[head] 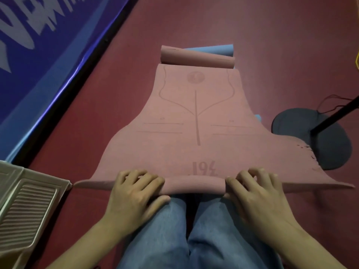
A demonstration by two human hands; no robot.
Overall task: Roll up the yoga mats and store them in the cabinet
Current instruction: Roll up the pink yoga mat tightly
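Two hands grasp the near end of the pink yoga mat (196, 113), which lies flat on the red floor (272, 45) ahead of the knees. Left hand (134, 191) and right hand (254, 191) curl over the starting roll, thumbs beneath. Uneven pushing would likely skew it; beyond each hand the mat's corners lie unrolled and could lag.

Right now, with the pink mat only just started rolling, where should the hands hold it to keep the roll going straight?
Grip the small rolled near edge of the pink mat, coming from the person's side with fingers curled over its top. The left hand and right hand already do so. Probably shift them wider: the roll is thick only between them and tapers flat toward both corners.
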